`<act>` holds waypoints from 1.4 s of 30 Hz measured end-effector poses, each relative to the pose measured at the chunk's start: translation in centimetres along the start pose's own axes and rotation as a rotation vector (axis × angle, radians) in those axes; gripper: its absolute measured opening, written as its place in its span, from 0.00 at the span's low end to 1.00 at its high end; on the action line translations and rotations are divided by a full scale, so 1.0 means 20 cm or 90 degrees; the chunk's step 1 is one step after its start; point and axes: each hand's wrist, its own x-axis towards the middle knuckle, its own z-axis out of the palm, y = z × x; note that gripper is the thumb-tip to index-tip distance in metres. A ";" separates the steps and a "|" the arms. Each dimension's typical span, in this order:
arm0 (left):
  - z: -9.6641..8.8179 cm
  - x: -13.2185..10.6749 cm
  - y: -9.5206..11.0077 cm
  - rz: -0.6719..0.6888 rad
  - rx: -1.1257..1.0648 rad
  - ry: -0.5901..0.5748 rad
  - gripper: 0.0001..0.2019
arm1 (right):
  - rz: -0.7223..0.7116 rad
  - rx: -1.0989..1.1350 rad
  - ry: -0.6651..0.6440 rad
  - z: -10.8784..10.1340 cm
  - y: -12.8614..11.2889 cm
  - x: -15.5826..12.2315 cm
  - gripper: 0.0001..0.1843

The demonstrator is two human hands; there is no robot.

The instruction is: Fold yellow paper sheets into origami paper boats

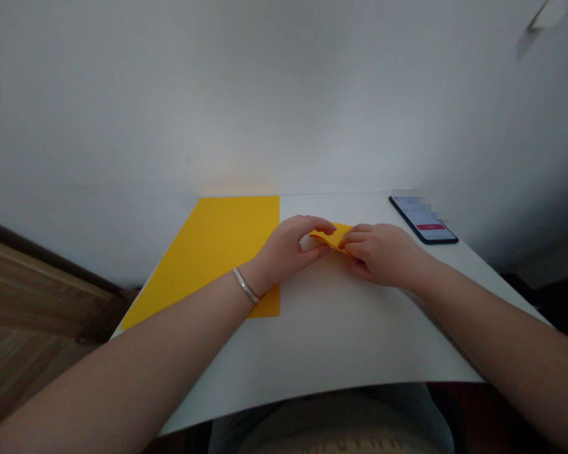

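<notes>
A small folded piece of yellow paper [341, 232] is between my hands over the white table, its left end slightly raised. My right hand [381, 252] grips its right part, with fingers bent on top and the thumb low at the near edge. From the left, my left hand [293, 246] curves around the other end. Its index finger reaches over the paper and its thumb lies along the near edge, with a gap behind the fingertips. A silver bangle [245, 285] circles the left wrist. The paper's far right side is hidden by my right fingers.
A large yellow sheet [218, 246] lies flat on the left of the white table [350, 340], partly under my left forearm. A phone [421, 217] with its screen lit rests at the back right. A pale wall [284, 94] rises directly behind the table.
</notes>
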 end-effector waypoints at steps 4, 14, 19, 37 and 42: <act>-0.01 0.02 0.02 0.071 0.150 -0.075 0.04 | 0.014 -0.019 -0.014 -0.01 -0.05 0.02 0.15; -0.12 0.07 0.01 -0.162 0.248 -0.342 0.08 | 0.040 0.064 -0.046 0.02 0.04 -0.02 0.12; -0.18 0.06 -0.04 -0.161 0.200 -0.454 0.09 | -0.007 0.124 -0.024 0.05 0.08 -0.04 0.11; -0.12 0.07 0.06 -0.039 0.225 -0.507 0.12 | -0.023 0.179 0.051 0.07 0.02 -0.02 0.11; -0.10 0.07 0.04 -0.053 0.195 -0.503 0.15 | -0.036 0.174 0.050 0.07 0.02 -0.02 0.11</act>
